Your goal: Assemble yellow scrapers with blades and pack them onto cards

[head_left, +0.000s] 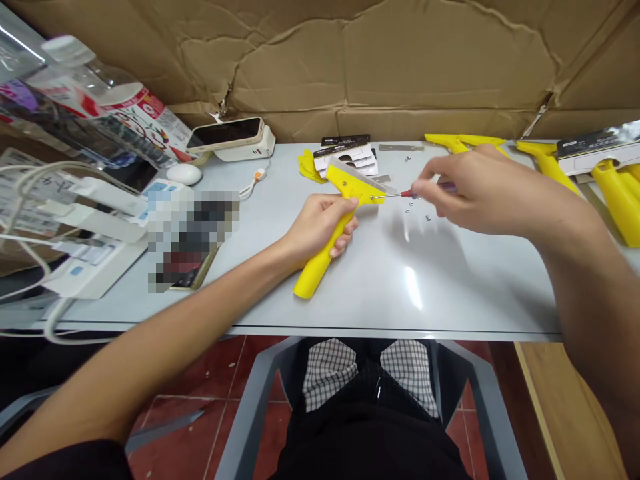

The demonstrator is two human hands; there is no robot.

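Observation:
My left hand (pixel 325 227) is wrapped round the yellow handle of a scraper (pixel 318 269), whose wide head points up and away with a metal blade (pixel 356 175) along its far edge. In my right hand (pixel 463 187) is a screwdriver (pixel 408 193), gripped by its red handle between thumb and fingers. The screwdriver's thin tip touches the right end of the scraper head, at a small screw. Several small screws (pixel 429 217) lie on the table to the right of the head.
Behind the scraper are blade boxes (pixel 345 152) and a yellow piece (pixel 309 167). More yellow scraper parts (pixel 615 200) lie at the right. Bottles (pixel 145 120), phones (pixel 227 133), a power strip (pixel 105 260) and cables stand left on the grey table (pixel 400 300). Cardboard (pixel 390 67) rises behind.

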